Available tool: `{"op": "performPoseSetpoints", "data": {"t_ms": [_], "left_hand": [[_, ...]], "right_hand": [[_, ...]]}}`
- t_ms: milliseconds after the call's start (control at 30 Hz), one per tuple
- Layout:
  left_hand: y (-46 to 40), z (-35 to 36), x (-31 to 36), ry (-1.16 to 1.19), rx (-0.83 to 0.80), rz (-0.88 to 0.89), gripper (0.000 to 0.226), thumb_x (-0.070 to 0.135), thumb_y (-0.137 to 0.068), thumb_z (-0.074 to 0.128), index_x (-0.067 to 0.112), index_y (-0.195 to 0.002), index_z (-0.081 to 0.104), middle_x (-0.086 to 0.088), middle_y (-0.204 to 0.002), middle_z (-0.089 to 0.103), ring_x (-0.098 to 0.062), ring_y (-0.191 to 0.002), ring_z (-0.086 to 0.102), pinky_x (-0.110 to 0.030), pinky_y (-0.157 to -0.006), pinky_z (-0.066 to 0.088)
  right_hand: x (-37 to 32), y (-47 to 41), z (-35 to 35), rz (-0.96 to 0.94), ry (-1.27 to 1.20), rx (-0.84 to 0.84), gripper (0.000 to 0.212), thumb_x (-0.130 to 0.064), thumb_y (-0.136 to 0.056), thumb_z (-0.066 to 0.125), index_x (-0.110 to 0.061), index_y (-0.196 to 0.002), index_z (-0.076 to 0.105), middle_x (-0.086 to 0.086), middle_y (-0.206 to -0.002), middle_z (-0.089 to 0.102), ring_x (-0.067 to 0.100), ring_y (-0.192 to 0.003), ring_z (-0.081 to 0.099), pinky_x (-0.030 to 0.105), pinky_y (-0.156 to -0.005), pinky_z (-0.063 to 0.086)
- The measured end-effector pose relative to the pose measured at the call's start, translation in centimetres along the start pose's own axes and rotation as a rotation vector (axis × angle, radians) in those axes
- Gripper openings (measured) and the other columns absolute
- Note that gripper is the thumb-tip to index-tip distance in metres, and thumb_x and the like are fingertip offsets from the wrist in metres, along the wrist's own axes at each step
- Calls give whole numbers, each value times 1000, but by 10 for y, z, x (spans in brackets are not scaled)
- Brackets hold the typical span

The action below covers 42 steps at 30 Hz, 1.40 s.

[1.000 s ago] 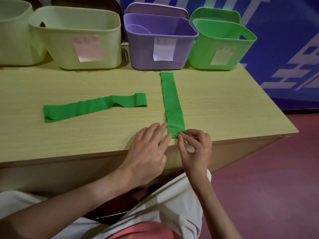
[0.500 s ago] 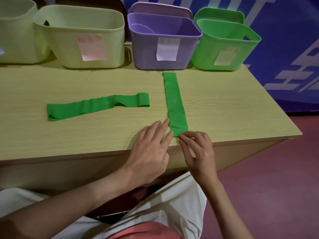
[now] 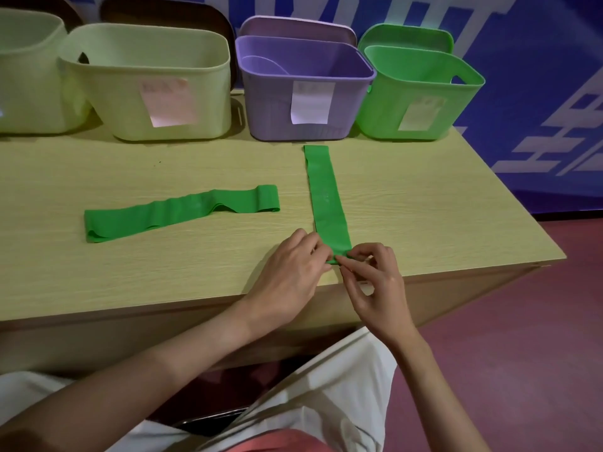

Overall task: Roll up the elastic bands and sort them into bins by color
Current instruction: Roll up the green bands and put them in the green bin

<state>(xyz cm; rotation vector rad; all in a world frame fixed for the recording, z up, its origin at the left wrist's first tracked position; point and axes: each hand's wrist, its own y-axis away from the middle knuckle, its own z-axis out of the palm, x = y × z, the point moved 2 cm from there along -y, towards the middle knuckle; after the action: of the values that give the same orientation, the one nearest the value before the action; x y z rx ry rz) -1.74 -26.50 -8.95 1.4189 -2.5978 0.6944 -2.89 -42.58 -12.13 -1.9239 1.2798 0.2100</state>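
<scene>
Hidden, cropped and unreadable parts

The near end of the straight green band (image 3: 328, 203) disappears under the fingertips of the left hand (image 3: 293, 272) and right hand (image 3: 375, 282). The leftmost pale bin (image 3: 29, 76) is cropped by the frame's edge. The bin labels (image 3: 311, 102) are too blurred to read.

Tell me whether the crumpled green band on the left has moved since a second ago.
No. The crumpled band lies at the same spot on the table, same offset from the straight band.

Light wood-grain tabletop (image 3: 424, 203) with a plain front panel, dull red-maroon floor (image 3: 522, 321) on the right, blue wall banner (image 3: 538, 60) with large white lettering behind, dark brown rounded chair backs (image 3: 163, 11) past the far edge, soft even lighting.
</scene>
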Motion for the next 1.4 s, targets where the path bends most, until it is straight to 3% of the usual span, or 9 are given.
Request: {"op": "performPoseSetpoints", "data": {"t_ms": [200,300,400,500,700,867,1033,1233,1400], "left_hand": [[-6,-3,-9,191,-64,-101,13,14,-93,57,9,-103,64,-1,-99,59,-11,-95,45,-16,-82,31],[-4,-10,-15,285,-95,-207,16,18,-94,55,11,-105,64,4,-99,59,-9,-97,48,-16,-83,34],[3,-18,-20,380,-158,-266,10,20,-94,56,16,-99,64,11,-92,55,-1,-86,48,-13,-75,34],[10,-29,-25,488,-195,-293,8,19,-93,58,18,-95,66,12,-87,59,4,-77,51,-8,-66,36],[26,-48,-24,531,-73,-295,11,23,-90,61,20,-97,70,12,-90,64,4,-84,54,-7,-73,39],[41,-49,-20,443,8,-178,16,26,-91,59,19,-102,67,9,-94,59,1,-85,49,-16,-75,41],[48,-56,-24,435,132,-134,8,16,-87,67,14,-95,69,7,-87,59,-3,-80,48,-16,-71,40],[57,-74,-29,656,245,-285,9,9,-86,65,15,-90,71,8,-86,64,-14,-80,57,-25,-72,48],[61,-85,-30,893,196,-444,22,5,-87,63,25,-85,70,14,-83,70,0,-80,63,-15,-71,48]], "right_hand": [[-4,-1,0,159,-128,1,22,-23,-86,63,-19,-105,74,-6,-93,54,12,-90,50,26,-77,43],[-11,-3,4,176,-120,-17,21,-25,-84,66,-21,-103,74,-8,-89,54,11,-87,47,24,-78,40],[-20,-1,7,126,-104,9,19,-20,-85,67,-18,-102,74,-6,-88,55,11,-88,47,16,-77,37],[-32,2,7,35,-100,47,22,-20,-88,61,-15,-105,74,-1,-89,56,15,-89,48,18,-78,38],[-50,5,8,50,-114,19,25,-18,-90,58,-10,-112,67,-3,-90,55,11,-87,48,15,-79,38],[-59,4,6,64,-83,3,8,-15,-90,60,-11,-96,62,-8,-89,55,14,-84,49,20,-76,41],[-76,2,0,60,-141,30,12,-23,-91,56,-15,-95,64,-9,-88,58,14,-85,50,21,-76,41],[-106,-6,1,104,-386,102,15,-24,-86,66,-22,-100,68,-7,-91,64,14,-90,56,19,-80,42],[-108,-13,5,139,-552,46,16,-18,-86,67,-18,-102,70,-1,-95,68,24,-91,59,28,-82,44]]}}
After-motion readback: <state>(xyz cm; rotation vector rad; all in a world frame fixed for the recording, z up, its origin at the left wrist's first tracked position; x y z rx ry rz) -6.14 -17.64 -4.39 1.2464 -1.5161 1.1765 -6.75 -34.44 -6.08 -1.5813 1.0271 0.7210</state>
